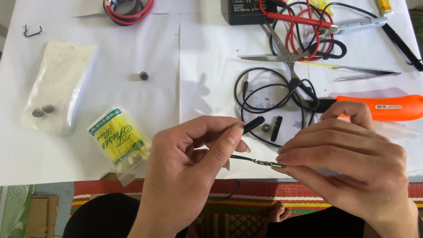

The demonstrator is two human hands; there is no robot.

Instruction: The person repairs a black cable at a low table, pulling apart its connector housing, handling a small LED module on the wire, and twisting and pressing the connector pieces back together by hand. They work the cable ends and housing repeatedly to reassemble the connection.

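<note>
Thin black cable with a small metal tip (260, 161) runs level between our hands above the tabletop (132, 145): left hand (194, 163) pinches its black end, also gripping a black plastic sleeve (253, 124); right hand (348, 163) pinches the tip.

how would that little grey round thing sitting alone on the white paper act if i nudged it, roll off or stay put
The small grey cylinder looks round and metallic, so it would probably roll if tipped onto its side. It seems light for a nudge, yet dense for its size. Its smooth surface may slip between fingertips.
</note>
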